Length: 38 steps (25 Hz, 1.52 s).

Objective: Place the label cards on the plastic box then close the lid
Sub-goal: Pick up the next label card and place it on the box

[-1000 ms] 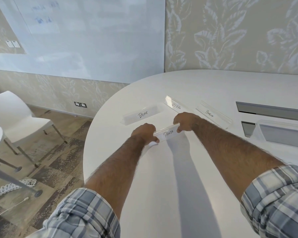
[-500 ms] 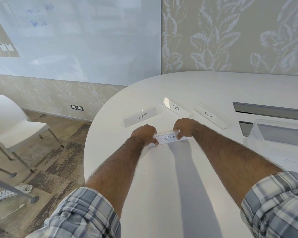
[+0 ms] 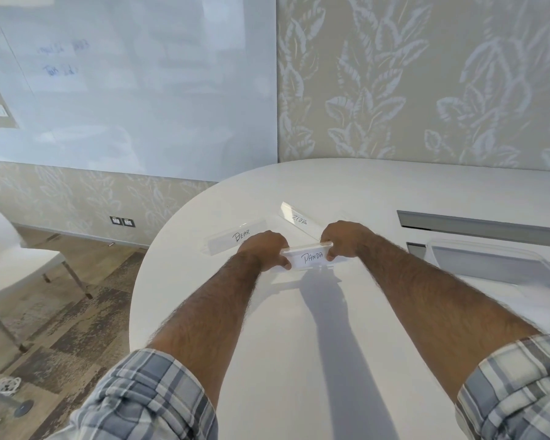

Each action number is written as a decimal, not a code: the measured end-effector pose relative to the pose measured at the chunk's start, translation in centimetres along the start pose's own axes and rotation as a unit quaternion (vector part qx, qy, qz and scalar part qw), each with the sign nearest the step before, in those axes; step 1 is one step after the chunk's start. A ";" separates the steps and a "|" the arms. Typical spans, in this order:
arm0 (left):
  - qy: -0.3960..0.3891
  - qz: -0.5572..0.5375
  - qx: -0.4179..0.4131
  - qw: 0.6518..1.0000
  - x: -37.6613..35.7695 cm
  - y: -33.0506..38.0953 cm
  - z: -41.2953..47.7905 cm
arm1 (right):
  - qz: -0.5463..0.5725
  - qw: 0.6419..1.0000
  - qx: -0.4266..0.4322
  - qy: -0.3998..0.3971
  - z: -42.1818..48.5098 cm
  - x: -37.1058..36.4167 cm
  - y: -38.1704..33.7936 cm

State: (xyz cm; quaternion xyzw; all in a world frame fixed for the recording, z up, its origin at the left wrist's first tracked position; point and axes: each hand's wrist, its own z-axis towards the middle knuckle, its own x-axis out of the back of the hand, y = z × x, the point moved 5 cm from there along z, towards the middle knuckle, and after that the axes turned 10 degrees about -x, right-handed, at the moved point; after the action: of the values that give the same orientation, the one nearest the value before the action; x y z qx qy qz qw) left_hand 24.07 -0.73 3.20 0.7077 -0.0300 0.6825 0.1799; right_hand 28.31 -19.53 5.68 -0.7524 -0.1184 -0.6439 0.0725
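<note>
i see the white table [image 3: 299, 360] with the clear plastic box [image 3: 502, 265] at right, cut off by the frame, contents unclear. bear card [image 3: 235, 239] and zebra card [image 3: 299, 220] lie behind my hands, partly hidden. left hand [image 3: 262, 249] and right hand [image 3: 343, 238] pinch the panda card [image 3: 310, 258] by its ends.

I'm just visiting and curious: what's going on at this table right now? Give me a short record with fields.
Setting: white rounded table by a leaf-patterned wall
In hand: PANDA card, held at its two ends
Left hand: grips the card's left end
Right hand: grips the card's right end
Card height: seems raised off the table, judging by its shadow
On the table: BEAR card, ZEBRA card
Plastic box: clear, at the right, open
Cards in box: none visible
</note>
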 end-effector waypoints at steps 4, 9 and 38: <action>0.018 0.005 -0.023 1.000 2.5 4.1 1.2 | -0.011 0.999 -0.015 0.029 -2.6 3.3 3.6; 0.038 0.013 -0.070 0.997 4.4 11.8 3.0 | -0.027 0.997 -0.052 0.057 -6.7 6.8 10.5; -0.012 0.072 -0.110 0.991 -3.6 36.5 12.8 | 0.032 0.990 -0.137 0.031 -13.9 -0.3 35.9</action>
State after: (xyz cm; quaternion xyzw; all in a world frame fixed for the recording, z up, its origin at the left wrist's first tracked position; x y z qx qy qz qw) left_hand 25.50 -39.33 7.45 0.6879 -0.1585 0.6775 0.2066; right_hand 24.84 -57.75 9.12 -0.7382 -0.0025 -0.6745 -0.0074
